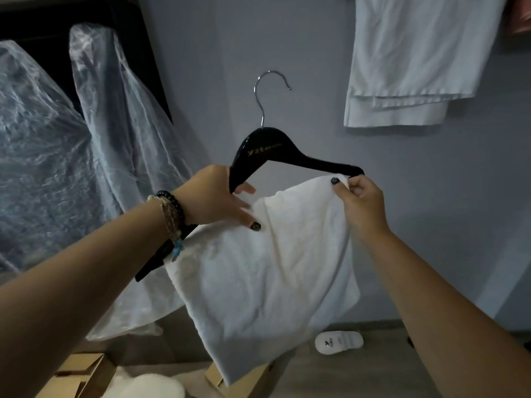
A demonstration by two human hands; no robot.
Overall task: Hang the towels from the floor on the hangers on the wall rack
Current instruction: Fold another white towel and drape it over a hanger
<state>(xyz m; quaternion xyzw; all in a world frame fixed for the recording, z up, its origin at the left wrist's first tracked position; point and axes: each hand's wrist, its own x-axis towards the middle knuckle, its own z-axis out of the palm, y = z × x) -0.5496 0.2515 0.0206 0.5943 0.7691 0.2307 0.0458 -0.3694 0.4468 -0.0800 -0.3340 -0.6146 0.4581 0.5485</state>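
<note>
Gripping one black hanger (287, 152) — two hands (215, 196) (359, 199) — one white towel (264, 271).

Hanger (287, 156) sits mid-frame with a towel (267, 271) draped below it, left hand (218, 196) and right hand (359, 202) on either end. Another towel (408, 61) hangs upper right, plastic covers (57, 156) fill the left. Slipper (339, 341) lies lower right, boxes (83, 374) along the bottom.

A single wide-angle head-worn view looks forward and slightly down, close over both forearms, facing a plain grey wall (316, 53); the wood-toned floor (359, 374) shows along the bottom edge, dim and probably bent by the lens.
</note>
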